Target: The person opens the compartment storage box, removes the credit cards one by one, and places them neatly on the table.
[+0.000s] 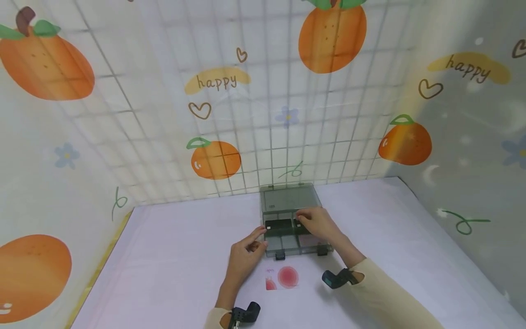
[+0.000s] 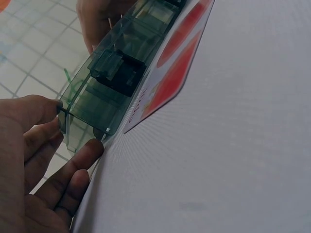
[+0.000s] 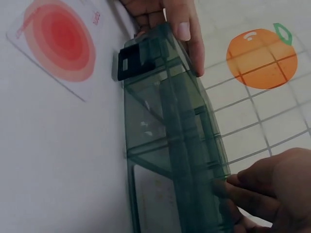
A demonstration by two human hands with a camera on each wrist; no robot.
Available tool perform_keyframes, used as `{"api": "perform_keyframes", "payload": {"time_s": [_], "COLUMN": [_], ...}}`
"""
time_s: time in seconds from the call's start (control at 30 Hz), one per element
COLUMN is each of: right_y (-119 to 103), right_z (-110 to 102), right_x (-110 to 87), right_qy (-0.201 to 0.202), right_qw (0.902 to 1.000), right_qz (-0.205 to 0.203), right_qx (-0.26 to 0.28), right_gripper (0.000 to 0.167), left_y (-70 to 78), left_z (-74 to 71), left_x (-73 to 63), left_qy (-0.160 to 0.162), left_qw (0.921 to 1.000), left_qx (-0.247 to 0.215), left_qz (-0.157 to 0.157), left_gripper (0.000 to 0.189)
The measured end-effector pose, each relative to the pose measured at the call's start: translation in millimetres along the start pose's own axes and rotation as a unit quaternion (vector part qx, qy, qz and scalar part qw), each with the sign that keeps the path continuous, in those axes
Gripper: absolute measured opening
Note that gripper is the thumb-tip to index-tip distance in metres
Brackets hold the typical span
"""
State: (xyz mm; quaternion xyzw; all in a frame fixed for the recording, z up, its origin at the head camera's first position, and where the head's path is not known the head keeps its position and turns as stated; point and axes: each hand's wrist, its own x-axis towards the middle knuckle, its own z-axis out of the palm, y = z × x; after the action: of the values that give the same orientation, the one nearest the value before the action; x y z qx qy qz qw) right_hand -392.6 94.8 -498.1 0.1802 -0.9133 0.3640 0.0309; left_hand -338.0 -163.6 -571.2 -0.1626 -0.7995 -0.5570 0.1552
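Observation:
A translucent green plastic organizer box (image 1: 287,250) stands on the table, its lid (image 1: 289,199) raised at the back. The left hand (image 1: 244,258) holds the box's left side; in the left wrist view its thumb is at the upper corner and its fingertips are by the lower one. The right hand (image 1: 318,222) reaches over the right half, fingertips bent together at the middle row of compartments. A long dark piece (image 1: 279,224) with a small white mark lies in that row, and another dark piece (image 1: 302,229) is under the right hand. What the right fingertips pinch, I cannot tell.
A white card with red circles (image 1: 287,277) lies flat in front of the box. Dark latches (image 1: 280,256) stick out at the box's front edge. A pale card (image 3: 155,199) shows through the wall of a front compartment. Behind the table hangs an orange-printed curtain (image 1: 255,123) over a grid.

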Motion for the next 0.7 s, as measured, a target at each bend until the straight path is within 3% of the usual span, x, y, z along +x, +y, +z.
{"api": "perform_keyframes", "payload": {"time_s": [0.23,0.7], "right_y": [4.1,2.6], "right_z": [7.4,14.9], "right_x": [7.2,15.6], "right_qy": [-0.021,-0.046], "right_qw": [0.9996,0.9980], "right_qz": [0.014,0.042], "right_qx": [-0.009,-0.012], "right_gripper": [0.026,0.024], "left_y": [-1.0,-2.9], "left_z": [1.4,-1.4], "left_x": [-0.2,1.2], "left_qy": [0.007,-0.012], "left_qw": [0.9999,0.9994], "left_qx": [-0.011,0.032], "left_qz": [0.004,-0.001], "left_gripper": [0.037,0.038]}}
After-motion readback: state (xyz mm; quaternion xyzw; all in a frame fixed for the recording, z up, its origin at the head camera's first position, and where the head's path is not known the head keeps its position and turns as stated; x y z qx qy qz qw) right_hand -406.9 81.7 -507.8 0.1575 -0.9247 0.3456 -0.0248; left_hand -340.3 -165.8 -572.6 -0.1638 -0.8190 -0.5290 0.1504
